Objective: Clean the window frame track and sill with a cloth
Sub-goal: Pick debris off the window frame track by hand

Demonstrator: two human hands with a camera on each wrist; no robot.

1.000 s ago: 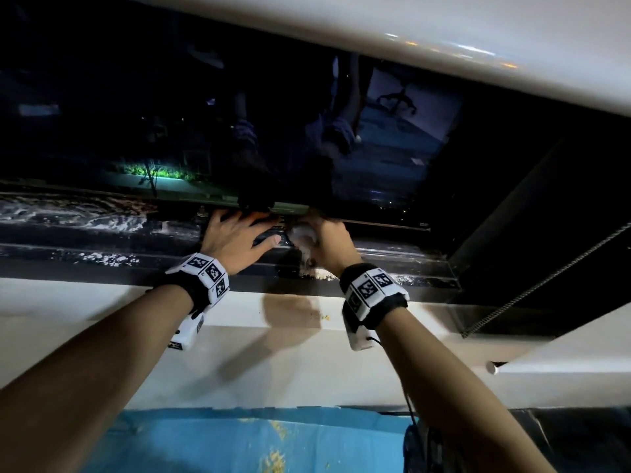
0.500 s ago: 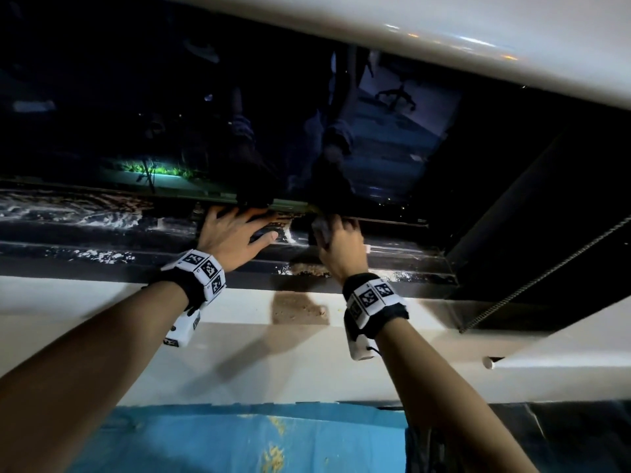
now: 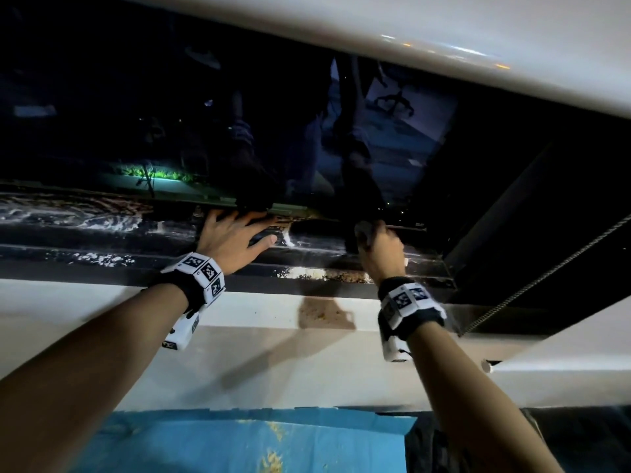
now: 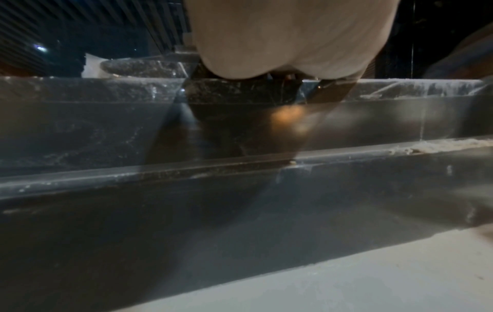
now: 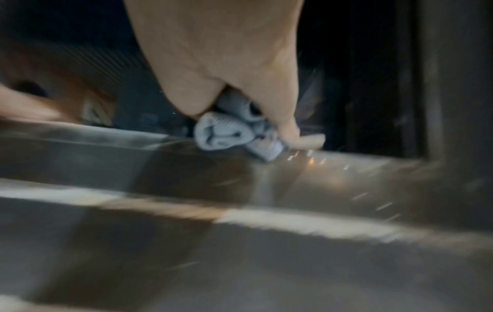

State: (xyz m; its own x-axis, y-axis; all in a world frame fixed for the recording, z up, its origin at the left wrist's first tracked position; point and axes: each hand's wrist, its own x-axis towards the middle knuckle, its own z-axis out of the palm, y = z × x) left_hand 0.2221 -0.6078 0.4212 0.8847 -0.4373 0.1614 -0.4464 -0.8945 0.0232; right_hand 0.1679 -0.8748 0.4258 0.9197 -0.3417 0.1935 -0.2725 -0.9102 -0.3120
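1. From my head: my left hand (image 3: 235,238) lies flat with fingers spread on the dusty track (image 3: 102,233); to its right, my right hand (image 3: 380,245) grips the cloth (image 3: 362,230) at the track's far edge.
2. Left wrist: my palm (image 4: 288,38) rests above the dark rails (image 4: 240,168), the pale sill (image 4: 373,285) nearest.
3. Right wrist: my fingers (image 5: 290,126) pinch the bunched grey cloth (image 5: 226,133) against the rail.
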